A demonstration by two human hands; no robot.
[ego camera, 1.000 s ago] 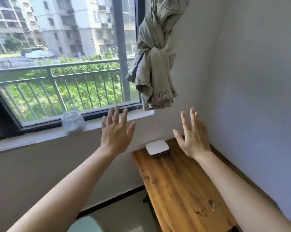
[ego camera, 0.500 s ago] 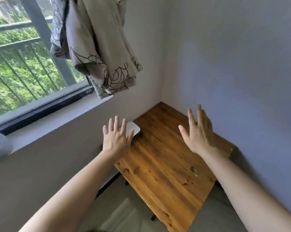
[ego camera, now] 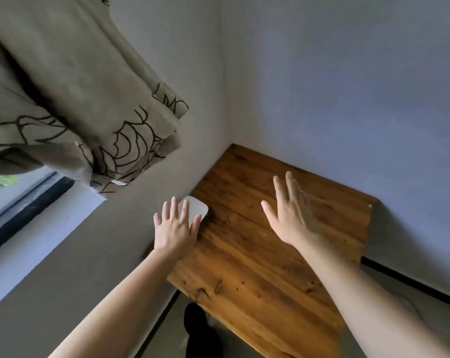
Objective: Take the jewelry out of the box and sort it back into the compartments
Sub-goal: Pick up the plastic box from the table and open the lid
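A small white box (ego camera: 198, 208) with rounded corners sits shut at the far left edge of a wooden table (ego camera: 257, 254), against the wall. My left hand (ego camera: 176, 228) is held out in front of the box, fingers spread, covering its near left part, holding nothing. My right hand (ego camera: 291, 213) hovers over the middle of the table, to the right of the box, fingers apart and empty. No jewelry shows.
A knotted beige curtain (ego camera: 89, 112) with dark line patterns hangs at upper left above a white window sill (ego camera: 37, 228). Walls meet in a corner behind the table. A dark shape (ego camera: 200, 329) lies on the floor under the table's near edge.
The view has swung right and down: the window and jar have left the frame and the table fills more of it. Both hands stay raised and spread, the left one now overlapping the box.
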